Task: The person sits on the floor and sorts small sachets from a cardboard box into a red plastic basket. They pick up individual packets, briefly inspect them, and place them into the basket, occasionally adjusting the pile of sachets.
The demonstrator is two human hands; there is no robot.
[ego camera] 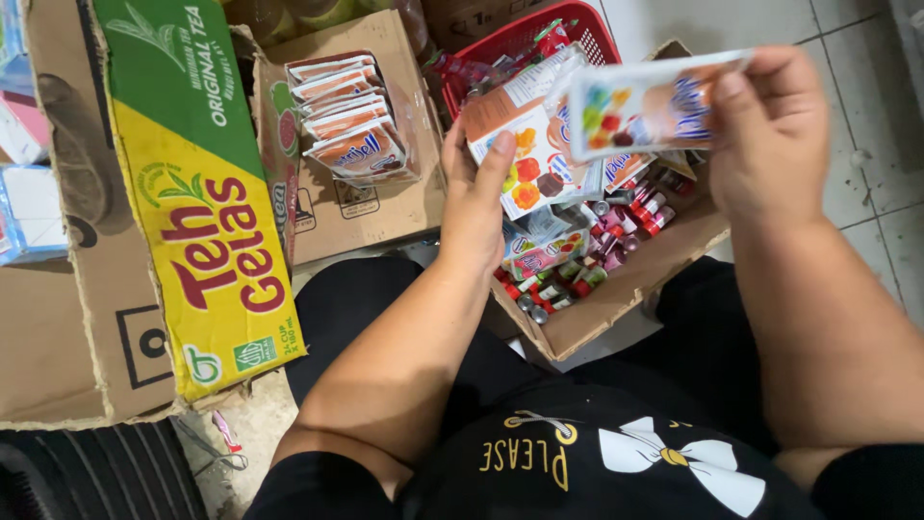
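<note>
Cardboard is all around me, and the open box (616, 289) by my knees is the one I work over. My left hand (476, 197) is just above that box. Its grip is closed on a stack of packets (525, 144), orange and white with little fruit pictures, and my thumb lies flat on the top one. My right hand (770, 130) is up higher, to the right of the stack. Its grip pinches one packet (640, 104) by its right end, and that packet looks blurry. It sits just above the stack, so close that I cannot tell if they touch.

Inside the box lie lots of small tubes (568, 279) with red, pink and green on them. Behind the box stands a red basket (520, 39) with more packets in it. To the left of the box is another carton (385, 202), and a clear bag of orange sachets (351, 120) rests on it. Farther left lies a flat green and yellow carton (197, 193). Under the box I see my black trousers (356, 299).
</note>
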